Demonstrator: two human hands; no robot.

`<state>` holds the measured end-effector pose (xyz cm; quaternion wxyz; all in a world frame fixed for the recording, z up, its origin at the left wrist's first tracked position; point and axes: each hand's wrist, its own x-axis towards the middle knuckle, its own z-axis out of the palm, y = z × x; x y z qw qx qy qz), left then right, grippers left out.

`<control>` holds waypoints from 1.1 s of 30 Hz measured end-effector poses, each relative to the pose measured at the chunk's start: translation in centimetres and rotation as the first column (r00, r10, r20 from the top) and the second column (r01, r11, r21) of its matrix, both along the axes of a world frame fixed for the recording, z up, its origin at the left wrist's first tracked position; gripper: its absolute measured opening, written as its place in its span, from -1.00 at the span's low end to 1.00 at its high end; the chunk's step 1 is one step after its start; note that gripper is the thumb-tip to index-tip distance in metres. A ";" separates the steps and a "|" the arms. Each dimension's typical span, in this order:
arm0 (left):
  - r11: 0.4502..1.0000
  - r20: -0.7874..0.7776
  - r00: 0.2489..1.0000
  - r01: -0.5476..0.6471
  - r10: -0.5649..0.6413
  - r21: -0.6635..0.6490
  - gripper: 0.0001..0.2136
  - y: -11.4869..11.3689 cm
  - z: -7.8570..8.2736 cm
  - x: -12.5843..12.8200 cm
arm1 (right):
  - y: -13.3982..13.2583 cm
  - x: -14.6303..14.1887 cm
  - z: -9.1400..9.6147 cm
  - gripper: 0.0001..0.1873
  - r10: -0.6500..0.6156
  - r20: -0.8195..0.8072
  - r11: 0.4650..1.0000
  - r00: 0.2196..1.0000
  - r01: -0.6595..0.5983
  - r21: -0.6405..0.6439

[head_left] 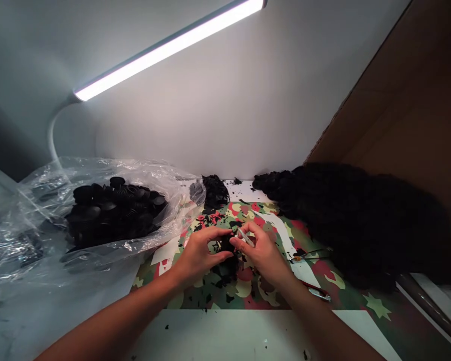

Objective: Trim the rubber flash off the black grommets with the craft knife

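Observation:
My left hand curves its thumb and fingers around a small black part, whose outline blends into the dark scraps behind it. In a pinch, my right hand holds a slim, pale hand tool, and its tip is close to the black part. What kind of tool it is cannot be made out. Below both hands lies a camouflage-patterned sheet strewn with black scraps. A metal tool with red-edged handles rests beside my right forearm.
A clear plastic bag at left holds many round, ribbed black parts. Black scraps are heaped at the back, and a large black pile fills the right, before a cardboard panel. A lit lamp hangs overhead.

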<state>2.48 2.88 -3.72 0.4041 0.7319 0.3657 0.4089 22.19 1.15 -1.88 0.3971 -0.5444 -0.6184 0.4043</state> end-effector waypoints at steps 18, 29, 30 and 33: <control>0.984 0.155 0.980 -0.101 0.123 -0.145 -0.77 -0.3 1.3 0.0 | -0.1 -0.2 0.5 -0.56 0.051 -0.368 0.973 0.928 -0.129 -0.191; 0.996 -0.073 0.996 -0.037 0.043 0.084 -0.66 -0.3 1.3 0.1 | -1.5 -1.1 1.2 -0.92 0.087 0.081 0.922 0.993 -0.111 0.371; 0.994 -0.085 0.996 -0.026 0.035 0.102 -0.67 -0.4 1.1 0.2 | -1.6 -1.3 1.0 -0.88 0.071 0.118 0.912 0.990 -0.112 0.394; 0.992 -0.104 0.994 -0.015 0.028 0.128 -0.70 -0.6 0.9 0.6 | -1.6 -1.8 0.3 -0.82 0.002 0.245 0.901 0.969 -0.108 0.420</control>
